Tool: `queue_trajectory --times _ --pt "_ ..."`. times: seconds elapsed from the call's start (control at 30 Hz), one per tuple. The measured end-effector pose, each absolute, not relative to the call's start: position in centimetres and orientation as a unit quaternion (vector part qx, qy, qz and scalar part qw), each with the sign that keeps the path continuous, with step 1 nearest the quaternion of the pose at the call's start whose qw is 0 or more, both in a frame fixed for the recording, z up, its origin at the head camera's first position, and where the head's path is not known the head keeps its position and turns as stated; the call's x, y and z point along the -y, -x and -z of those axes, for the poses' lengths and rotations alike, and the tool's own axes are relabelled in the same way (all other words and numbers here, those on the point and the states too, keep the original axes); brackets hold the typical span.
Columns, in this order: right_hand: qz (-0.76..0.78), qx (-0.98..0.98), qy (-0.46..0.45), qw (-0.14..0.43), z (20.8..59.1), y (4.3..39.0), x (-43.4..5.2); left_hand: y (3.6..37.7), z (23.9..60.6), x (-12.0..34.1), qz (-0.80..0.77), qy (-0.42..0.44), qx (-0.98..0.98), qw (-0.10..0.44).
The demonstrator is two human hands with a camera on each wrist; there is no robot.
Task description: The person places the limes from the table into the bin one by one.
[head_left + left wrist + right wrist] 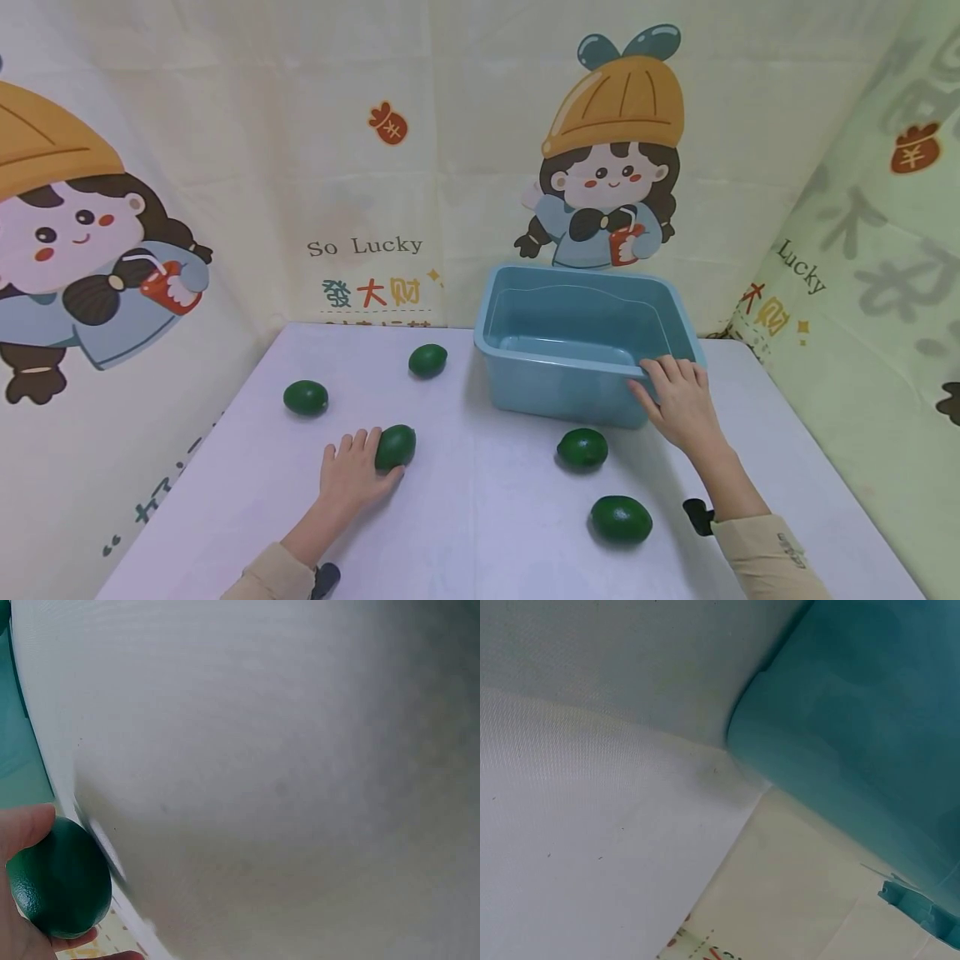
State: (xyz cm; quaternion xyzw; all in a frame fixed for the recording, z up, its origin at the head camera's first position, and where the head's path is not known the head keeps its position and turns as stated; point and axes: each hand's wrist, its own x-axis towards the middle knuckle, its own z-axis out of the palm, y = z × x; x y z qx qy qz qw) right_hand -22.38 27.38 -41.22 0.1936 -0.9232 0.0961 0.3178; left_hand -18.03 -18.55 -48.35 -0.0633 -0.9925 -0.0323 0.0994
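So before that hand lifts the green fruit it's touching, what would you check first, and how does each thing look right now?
1. Left hand on the fruit: ok, fingers wrap its near side; the left wrist view shows it against the palm.
2. Fruit clear of the table: not ok, it sits on the surface.
3. Tub steadied: ok, the right hand holds its front rim.
4. Tub has room: ok, nothing shows inside it.
5. Way from fruit to tub clear: ok, bare table lies between; the other four fruits lie off to the sides.
6. Firmness of the grip: cannot tell.
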Motion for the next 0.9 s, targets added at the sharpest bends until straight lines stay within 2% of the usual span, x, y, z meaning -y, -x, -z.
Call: queue_trajectory --times 0.9 --pt "-0.099 0.916 -0.201 0.332 41.59 22.55 -27.48 18.16 48.4 18.28 0.039 0.077 0.99 0.11"
